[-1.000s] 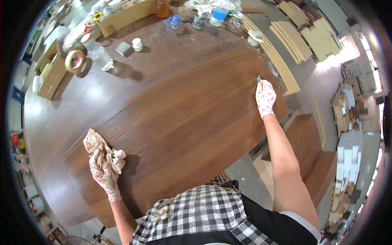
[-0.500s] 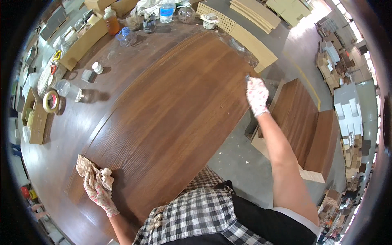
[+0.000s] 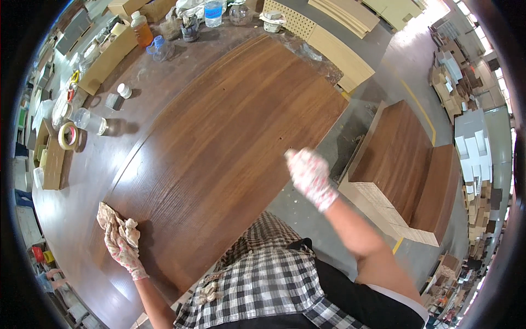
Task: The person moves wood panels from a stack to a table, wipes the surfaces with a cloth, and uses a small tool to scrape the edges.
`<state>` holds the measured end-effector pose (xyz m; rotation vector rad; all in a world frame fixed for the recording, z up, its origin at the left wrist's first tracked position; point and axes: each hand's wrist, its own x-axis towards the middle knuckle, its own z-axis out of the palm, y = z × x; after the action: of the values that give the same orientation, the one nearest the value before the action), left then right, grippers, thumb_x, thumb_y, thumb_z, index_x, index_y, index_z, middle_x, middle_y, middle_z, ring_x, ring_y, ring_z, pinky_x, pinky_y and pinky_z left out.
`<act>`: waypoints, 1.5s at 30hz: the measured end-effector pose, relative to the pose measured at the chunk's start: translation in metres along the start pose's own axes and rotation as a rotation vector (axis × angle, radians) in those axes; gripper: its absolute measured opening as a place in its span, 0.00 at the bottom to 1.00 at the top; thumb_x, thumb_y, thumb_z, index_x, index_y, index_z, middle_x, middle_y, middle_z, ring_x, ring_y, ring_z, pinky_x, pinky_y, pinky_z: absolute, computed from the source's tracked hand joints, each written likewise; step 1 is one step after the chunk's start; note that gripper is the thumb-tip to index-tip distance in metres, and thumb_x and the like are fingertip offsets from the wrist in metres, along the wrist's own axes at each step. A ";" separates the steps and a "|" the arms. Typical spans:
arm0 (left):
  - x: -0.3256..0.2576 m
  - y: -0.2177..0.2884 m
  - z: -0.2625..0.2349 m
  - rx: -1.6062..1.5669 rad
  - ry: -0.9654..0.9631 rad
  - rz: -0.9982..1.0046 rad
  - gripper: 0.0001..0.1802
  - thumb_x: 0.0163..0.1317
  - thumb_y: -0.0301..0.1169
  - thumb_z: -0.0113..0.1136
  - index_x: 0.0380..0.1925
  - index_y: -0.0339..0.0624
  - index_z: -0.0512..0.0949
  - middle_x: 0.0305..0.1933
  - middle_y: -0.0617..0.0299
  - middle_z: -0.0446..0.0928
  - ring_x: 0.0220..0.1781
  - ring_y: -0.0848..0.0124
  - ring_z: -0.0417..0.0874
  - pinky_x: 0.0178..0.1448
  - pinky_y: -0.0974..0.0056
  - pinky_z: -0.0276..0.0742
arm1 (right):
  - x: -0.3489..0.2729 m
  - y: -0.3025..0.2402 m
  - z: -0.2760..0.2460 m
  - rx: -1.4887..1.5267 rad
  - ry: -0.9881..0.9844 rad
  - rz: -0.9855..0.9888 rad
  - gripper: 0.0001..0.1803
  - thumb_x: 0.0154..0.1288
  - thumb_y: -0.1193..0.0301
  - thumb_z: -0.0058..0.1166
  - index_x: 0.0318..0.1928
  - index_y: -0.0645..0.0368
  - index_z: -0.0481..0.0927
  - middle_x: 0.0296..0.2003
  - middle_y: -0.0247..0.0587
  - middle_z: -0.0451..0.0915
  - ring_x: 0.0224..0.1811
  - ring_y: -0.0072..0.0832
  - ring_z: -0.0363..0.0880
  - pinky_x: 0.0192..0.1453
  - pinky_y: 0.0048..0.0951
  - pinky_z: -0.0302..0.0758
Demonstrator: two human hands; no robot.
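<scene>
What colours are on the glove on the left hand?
The left glove is whitish with pink spots, seen in the head view.

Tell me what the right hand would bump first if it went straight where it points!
Probably the brown board; the right hand points across it, toward the picture's upper left. The hand's height is unclear, so it might pass above.
</scene>
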<state>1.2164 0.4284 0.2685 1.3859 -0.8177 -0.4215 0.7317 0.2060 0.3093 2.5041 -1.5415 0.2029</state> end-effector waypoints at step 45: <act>0.001 0.009 0.012 0.002 0.054 0.012 0.17 0.59 0.17 0.44 0.49 0.34 0.72 0.52 0.57 0.74 0.55 0.69 0.73 0.63 0.65 0.65 | -0.012 -0.133 -0.026 0.697 0.243 0.158 0.06 0.60 0.68 0.52 0.34 0.55 0.78 0.29 0.41 0.78 0.32 0.38 0.78 0.39 0.34 0.76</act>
<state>1.2063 0.4212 0.2770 1.3879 -0.7817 -0.3729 0.8451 0.2808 0.3200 2.6663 -1.7792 1.2055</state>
